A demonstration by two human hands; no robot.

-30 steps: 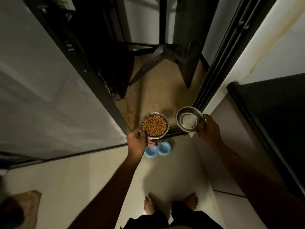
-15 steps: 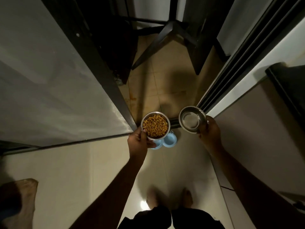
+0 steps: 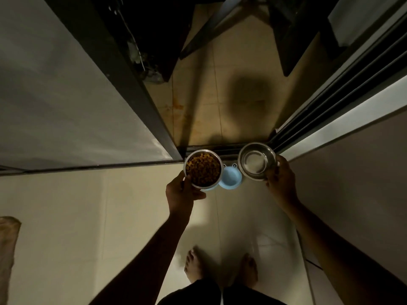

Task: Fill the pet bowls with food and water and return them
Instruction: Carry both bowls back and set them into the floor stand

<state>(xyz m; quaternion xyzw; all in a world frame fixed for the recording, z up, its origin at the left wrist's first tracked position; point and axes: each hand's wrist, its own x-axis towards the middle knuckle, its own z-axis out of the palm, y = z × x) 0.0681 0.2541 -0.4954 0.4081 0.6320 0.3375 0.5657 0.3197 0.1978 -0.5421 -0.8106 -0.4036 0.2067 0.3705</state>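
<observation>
My left hand (image 3: 182, 194) grips the near rim of a steel bowl (image 3: 203, 168) full of brown kibble. My right hand (image 3: 280, 179) holds a second steel bowl (image 3: 256, 160) with water in it by its right rim. Both bowls hang level in the air above a light blue double bowl stand (image 3: 231, 177) on the floor by the door track. The kibble bowl hides the stand's left socket; the right socket shows between the two bowls.
A dark sliding door frame (image 3: 123, 89) runs diagonally on the left, and the door track (image 3: 330, 106) on the right. Beyond the threshold lie beige tiles (image 3: 220, 106) and dark furniture legs (image 3: 286, 51). My bare feet (image 3: 195, 267) stand on the pale floor. A brown mat (image 3: 8, 238) lies far left.
I have stepped closer to the doorway. The blue stand has slid from below my left hand to between the two bowls, which stay held and level.
</observation>
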